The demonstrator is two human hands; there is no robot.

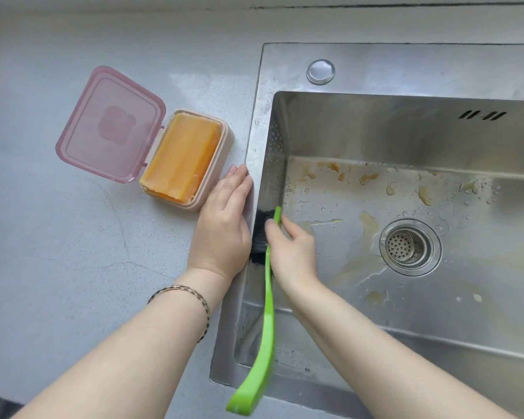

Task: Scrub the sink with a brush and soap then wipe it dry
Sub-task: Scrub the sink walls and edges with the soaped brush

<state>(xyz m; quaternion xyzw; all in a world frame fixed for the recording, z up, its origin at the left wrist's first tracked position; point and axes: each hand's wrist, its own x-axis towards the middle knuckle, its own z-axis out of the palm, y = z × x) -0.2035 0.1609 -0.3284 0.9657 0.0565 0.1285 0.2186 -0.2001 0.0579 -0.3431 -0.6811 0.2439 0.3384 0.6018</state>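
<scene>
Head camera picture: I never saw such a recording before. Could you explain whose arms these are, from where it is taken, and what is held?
No machine here: a person wears one camera on the head, looking down at their own arms. The left hand rests flat at the left rim of the sink, beside an open box holding orange soap on the grey counter. The right hand grips a green brush, bristles against the sink's left wall. Yellowish stains lie near the drain.
</scene>
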